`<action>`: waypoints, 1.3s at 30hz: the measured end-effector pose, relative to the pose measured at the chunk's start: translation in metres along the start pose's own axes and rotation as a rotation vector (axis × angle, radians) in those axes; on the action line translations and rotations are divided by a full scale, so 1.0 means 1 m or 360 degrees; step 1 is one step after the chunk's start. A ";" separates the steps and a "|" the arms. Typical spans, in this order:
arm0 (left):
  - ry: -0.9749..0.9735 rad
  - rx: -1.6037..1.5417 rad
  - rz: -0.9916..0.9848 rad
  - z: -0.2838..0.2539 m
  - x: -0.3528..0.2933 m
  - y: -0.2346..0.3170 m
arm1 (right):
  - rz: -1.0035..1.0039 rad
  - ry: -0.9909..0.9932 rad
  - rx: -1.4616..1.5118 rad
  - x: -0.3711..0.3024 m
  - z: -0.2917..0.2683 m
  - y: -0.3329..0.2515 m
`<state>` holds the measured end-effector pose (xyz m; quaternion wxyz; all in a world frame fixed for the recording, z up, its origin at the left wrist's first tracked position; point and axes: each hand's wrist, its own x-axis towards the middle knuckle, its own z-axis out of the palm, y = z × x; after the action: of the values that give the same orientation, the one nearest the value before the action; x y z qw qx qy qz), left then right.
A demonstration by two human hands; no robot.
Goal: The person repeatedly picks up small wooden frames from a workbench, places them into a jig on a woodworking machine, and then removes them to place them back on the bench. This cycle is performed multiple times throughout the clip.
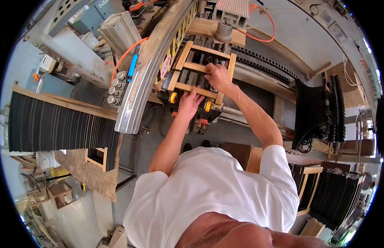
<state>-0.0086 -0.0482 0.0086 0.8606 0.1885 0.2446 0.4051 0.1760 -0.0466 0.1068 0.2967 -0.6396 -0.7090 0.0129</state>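
A light wooden frame [232, 66] with several crossbars lies on the bed of a machine in front of me. My left hand [188, 104] is at its near rail, thumb and fingers closed against the wood from the near side. My right hand [219, 77] reaches over the right side piece, its fingers bent down around the middle crossbar [193, 66]. The right fingertips are partly hidden. A round metal cylinder [223, 31] stands just beyond the frame's far rail. Two yellow round parts, one a yellow wheel [173, 98], sit at the machine's near edge.
A metal beam [136, 93] with a blue pen-like tool [134, 63] and several round knobs [113, 91] runs along the left. Stacked dark frames stand at far left [55, 122] and lower right [334, 196]. An orange hose [274, 29] loops behind the cylinder.
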 end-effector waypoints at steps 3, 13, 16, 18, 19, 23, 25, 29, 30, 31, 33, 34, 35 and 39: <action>0.0011 0.0014 -0.0026 -0.012 -0.051 -0.002 | -0.0055 -0.0007 -0.0061 0.027 0.009 0.026; 0.0223 0.0007 0.0057 -0.020 -0.182 0.000 | -0.0113 -0.0096 0.0052 0.064 0.046 0.072; 0.0228 0.0020 0.0015 -0.016 -0.183 0.004 | -0.0042 -0.0163 0.0003 0.070 0.049 0.067; 0.0218 0.0036 -0.0021 -0.014 -0.183 0.010 | 0.0002 -0.0190 -0.0003 0.072 0.049 0.066; 0.0210 0.0043 -0.0045 -0.015 -0.183 0.011 | 0.0027 -0.0208 -0.0008 0.072 0.049 0.064; 0.0157 0.0086 -0.0112 -0.029 -0.183 0.018 | 0.0126 -0.0138 -0.0098 0.074 0.048 0.053; 0.0146 0.0137 -0.0116 -0.033 -0.193 0.018 | 0.0200 -0.0107 -0.0113 0.070 0.049 0.048; 0.0166 0.0207 -0.0151 -0.049 -0.214 0.023 | 0.0331 -0.0177 -0.0143 0.072 0.052 0.049; 0.0160 0.0236 -0.0154 -0.054 -0.215 0.024 | 0.0331 -0.0167 -0.0165 0.075 0.051 0.054; 0.0160 0.0239 -0.0174 -0.057 -0.216 0.025 | 0.0341 -0.0160 -0.0188 0.074 0.050 0.059; 0.0180 0.0250 -0.0199 -0.064 -0.222 0.028 | 0.0299 -0.0162 -0.0196 0.074 0.042 0.057; 0.0169 0.0293 -0.0200 -0.069 -0.225 0.031 | 0.0260 -0.0108 -0.0140 0.072 0.044 0.055; 0.0158 0.0335 -0.0199 -0.075 -0.229 0.033 | 0.0220 -0.0054 -0.0085 0.071 0.046 0.053; 0.0233 0.0321 -0.0168 -0.085 -0.236 0.039 | 0.0393 -0.0027 0.0049 0.062 0.054 0.044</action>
<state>-0.2112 -0.2010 0.0235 0.8373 0.2308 0.3557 0.3452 0.1917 0.0377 0.0699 0.2965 -0.7174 -0.6270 0.0656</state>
